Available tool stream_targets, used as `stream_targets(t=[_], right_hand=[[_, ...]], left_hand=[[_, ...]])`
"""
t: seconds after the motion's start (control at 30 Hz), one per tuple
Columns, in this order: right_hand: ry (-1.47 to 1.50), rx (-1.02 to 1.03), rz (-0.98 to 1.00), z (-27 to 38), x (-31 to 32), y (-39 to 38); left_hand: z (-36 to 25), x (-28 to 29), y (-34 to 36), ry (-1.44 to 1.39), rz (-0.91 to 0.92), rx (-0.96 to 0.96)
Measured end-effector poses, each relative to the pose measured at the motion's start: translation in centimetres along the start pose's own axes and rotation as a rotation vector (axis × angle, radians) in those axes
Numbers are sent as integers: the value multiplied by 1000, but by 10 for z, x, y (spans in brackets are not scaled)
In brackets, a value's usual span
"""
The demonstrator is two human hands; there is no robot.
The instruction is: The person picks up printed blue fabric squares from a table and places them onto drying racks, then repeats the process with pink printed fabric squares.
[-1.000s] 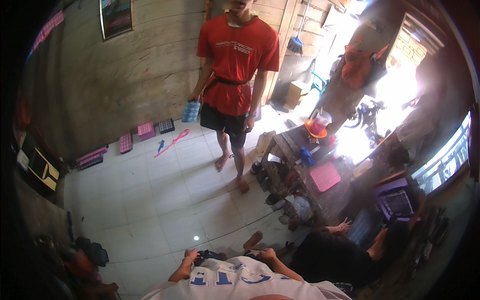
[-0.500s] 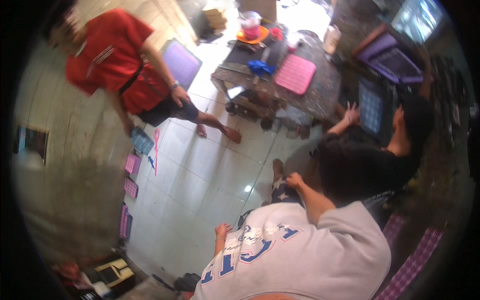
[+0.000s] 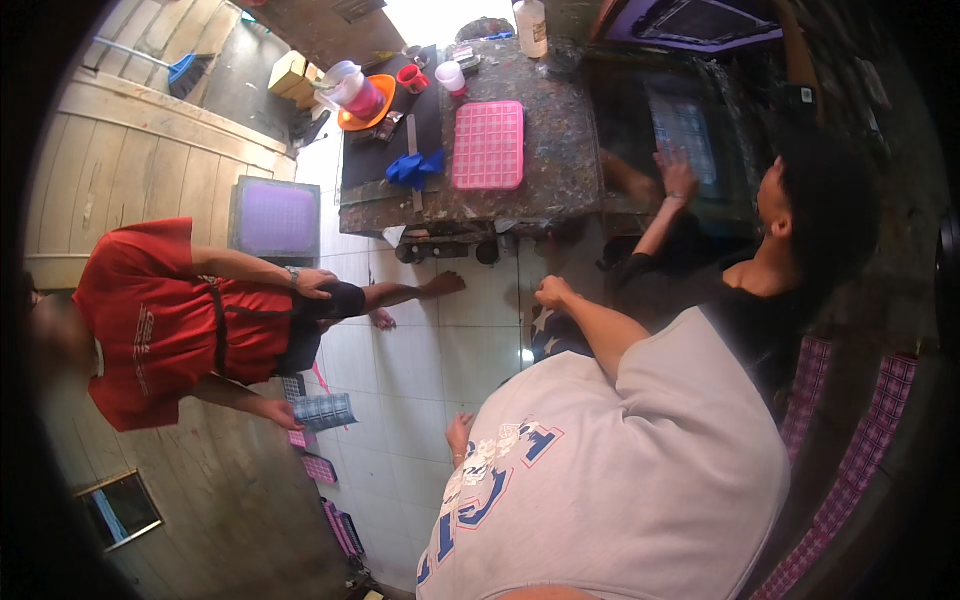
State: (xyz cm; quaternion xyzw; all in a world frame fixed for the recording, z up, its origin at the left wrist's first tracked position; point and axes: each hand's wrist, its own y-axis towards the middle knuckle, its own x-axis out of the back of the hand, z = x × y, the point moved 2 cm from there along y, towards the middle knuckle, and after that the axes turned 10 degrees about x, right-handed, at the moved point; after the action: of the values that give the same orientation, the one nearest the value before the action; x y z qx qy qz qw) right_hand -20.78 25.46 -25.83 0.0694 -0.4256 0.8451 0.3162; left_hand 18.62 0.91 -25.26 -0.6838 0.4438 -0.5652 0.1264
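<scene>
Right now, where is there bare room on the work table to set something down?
The work table is bare between the pink grid tray and the dark screen frame, under the white bottle. The far-left corner is crowded: orange bowl, red cup, white cup, blue cloth.

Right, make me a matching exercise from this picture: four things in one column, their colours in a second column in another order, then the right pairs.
Things:
1. Grid tray on the table
2. Cloth on the table
3. Bowl near the table's far end
4. Shirt on the standing person

Colours:
A. Red
B. Orange
C. Pink
D. Blue

Pairs: 1-C, 2-D, 3-B, 4-A
</scene>
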Motion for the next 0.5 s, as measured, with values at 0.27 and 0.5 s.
stream_targets(t=[0.27,0.5], right_hand=[[-20,149,661,32,-6,-20],[-179,249,730,-1,-26,-34]], left_hand=[[22,-8,72,-327,165,62],[-19,16,58,-283,214,79]])
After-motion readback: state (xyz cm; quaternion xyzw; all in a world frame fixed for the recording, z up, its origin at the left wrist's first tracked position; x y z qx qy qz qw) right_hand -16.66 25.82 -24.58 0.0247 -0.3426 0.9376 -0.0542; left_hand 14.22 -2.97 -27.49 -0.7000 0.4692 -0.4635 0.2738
